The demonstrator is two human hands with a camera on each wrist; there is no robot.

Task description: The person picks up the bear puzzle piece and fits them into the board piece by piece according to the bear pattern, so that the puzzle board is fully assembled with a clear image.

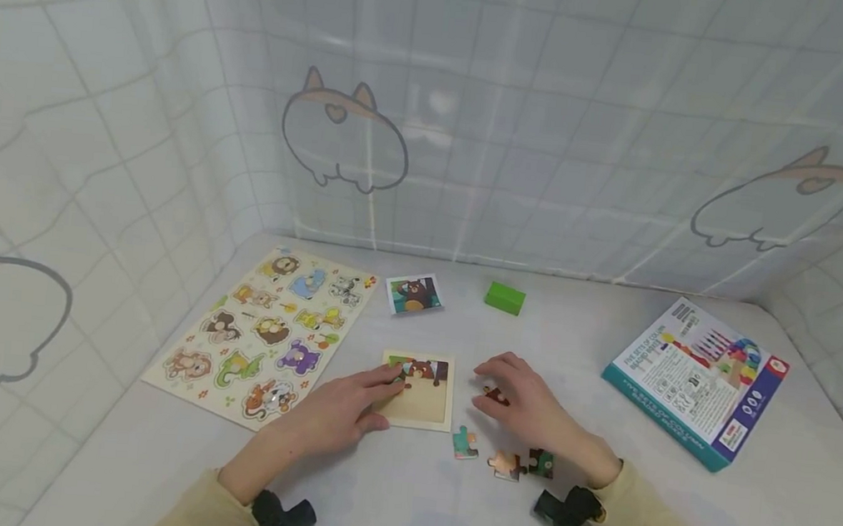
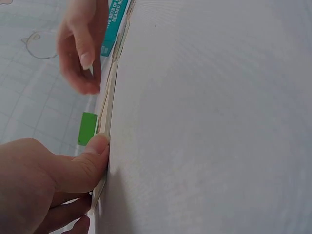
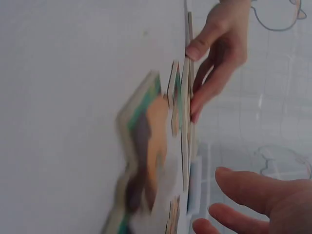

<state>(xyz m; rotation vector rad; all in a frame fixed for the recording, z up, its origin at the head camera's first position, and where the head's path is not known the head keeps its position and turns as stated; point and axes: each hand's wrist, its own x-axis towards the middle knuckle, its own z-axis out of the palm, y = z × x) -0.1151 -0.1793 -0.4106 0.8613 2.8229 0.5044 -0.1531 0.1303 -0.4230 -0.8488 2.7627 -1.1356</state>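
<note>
My left hand holds a small wooden puzzle tray at its left side, with the thumb by the near edge and fingertips over the fitted pieces. A brown bear face shows along the tray's top row; bare wood lies below it. My right hand hovers right of the tray, thumb and fingers apart. Beneath its fingertips lies a brown puzzle piece, partly hidden. Nearer me are a teal piece, an orange piece and a dark green piece.
An animal puzzle board lies at the left. Behind the tray are a bear picture card and a green block. A bead-set box lies at the right. Patterned curtain closes off the back and sides.
</note>
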